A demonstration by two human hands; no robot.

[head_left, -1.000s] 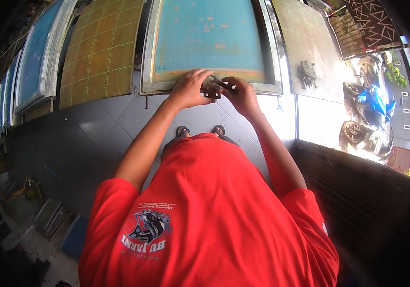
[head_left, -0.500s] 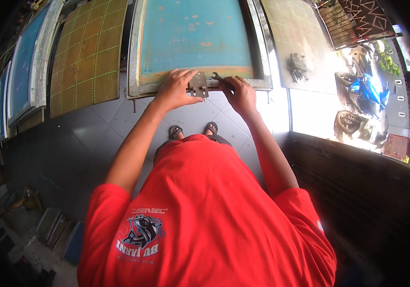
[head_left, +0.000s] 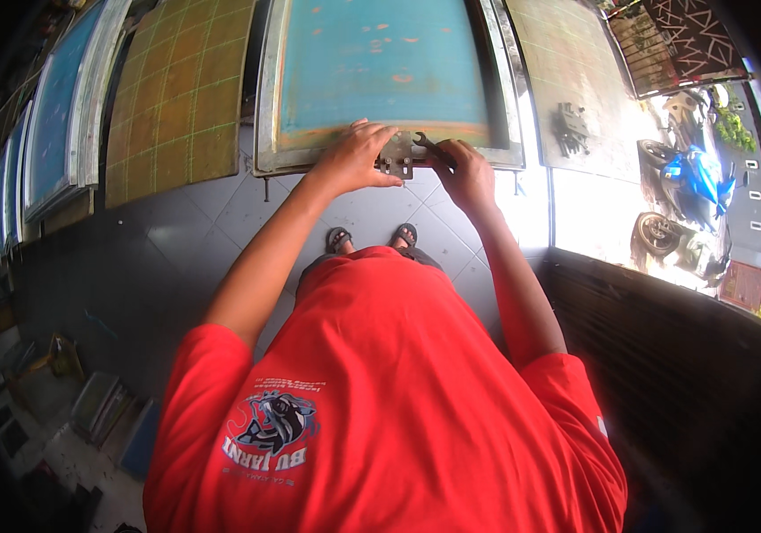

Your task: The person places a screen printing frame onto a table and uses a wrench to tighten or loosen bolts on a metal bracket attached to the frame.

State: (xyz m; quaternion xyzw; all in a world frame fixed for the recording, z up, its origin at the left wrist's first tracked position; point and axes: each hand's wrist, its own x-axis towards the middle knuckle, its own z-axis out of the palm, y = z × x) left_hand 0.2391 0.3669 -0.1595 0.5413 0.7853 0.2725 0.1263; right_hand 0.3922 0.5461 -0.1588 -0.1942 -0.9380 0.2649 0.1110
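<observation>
At the near edge of a screen printing frame [head_left: 301, 160] with blue mesh, my left hand [head_left: 356, 160] grips a metal bracket plate [head_left: 403, 151] from its left side, fingers on top and thumb below. Small bolts show on the lower part of the plate. My right hand [head_left: 469, 173] is closed around a dark open-end wrench [head_left: 434, 149], its jaw pointing left beside the plate's upper right side. Whether the jaw touches the plate or a bolt I cannot tell.
A brown board with green grid lines [head_left: 176, 107] stands left of the frame, more blue screens [head_left: 65, 115] beyond it. On the pale board [head_left: 567, 80] at right lies a pile of metal parts [head_left: 573, 129]. A blue motorcycle [head_left: 700, 182] stands outside at far right.
The whole view has shifted, so everything sits slightly farther right. Both hands keep their hold on the bracket plate and the wrench, with little visible movement between them.
</observation>
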